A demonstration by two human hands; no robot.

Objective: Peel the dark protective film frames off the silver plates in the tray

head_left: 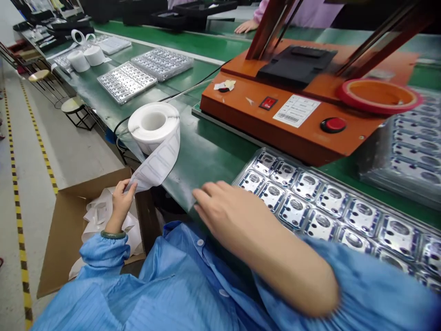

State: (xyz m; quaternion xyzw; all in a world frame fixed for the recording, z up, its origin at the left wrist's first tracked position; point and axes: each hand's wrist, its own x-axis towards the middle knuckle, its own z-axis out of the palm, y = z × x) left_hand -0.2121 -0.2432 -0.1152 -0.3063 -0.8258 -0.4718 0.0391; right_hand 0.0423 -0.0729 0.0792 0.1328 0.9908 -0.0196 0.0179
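Note:
My left hand (121, 202) pinches the free end of a white strip of labels (156, 163), at the left over an open cardboard box. That strip runs up to a white label roll (153, 122) lying on its side on the green bench. My right hand (220, 207) hovers over the bench's front edge, thumb and fingers closed together and slightly blurred. Something thin and clear may be at its fingertips, but I cannot make it out. Just right of this hand lies a clear tray of shiny metal parts (296, 211), partly hidden by my forearm.
An orange machine (289, 110) with a red button and a roll of red tape (379, 96) on it stands behind the tray. More filled trays (127, 82) and white rolls (86, 59) sit farther left. The cardboard box (62, 234) holds waste paper. Across the bench rests another person's hand (246, 26).

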